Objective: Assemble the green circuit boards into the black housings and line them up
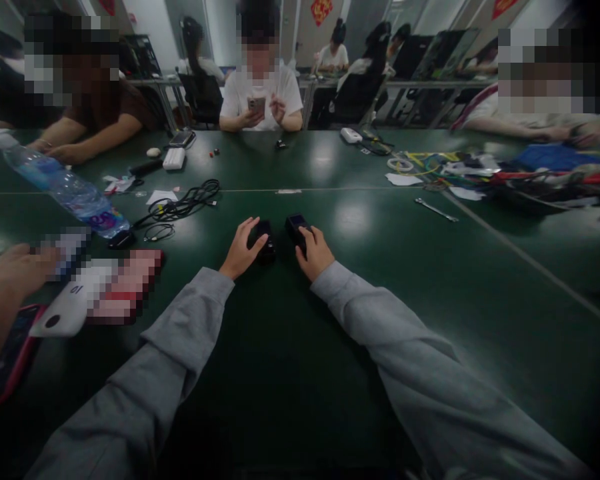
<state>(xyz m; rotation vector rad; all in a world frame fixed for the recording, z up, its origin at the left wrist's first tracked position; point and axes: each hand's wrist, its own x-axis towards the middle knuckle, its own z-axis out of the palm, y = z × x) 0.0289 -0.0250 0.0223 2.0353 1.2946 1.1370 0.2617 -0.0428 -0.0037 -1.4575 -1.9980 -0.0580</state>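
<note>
Two small black devices lie close together on the green table; their exact kind is hard to make out in the dim light. My left hand rests against the left black device, thumb over its top and fingers along its far left side. Around the right black device, which has a small screen-like face at its far end, curls my right hand. A narrow strip of tabletop separates the two devices. Grey sleeves cover both my forearms.
At left are a plastic bottle, a black cable coil, a white phone and another person's hand. To the right lie a wrench and a tangle of cables. Across the table sits a person holding a phone.
</note>
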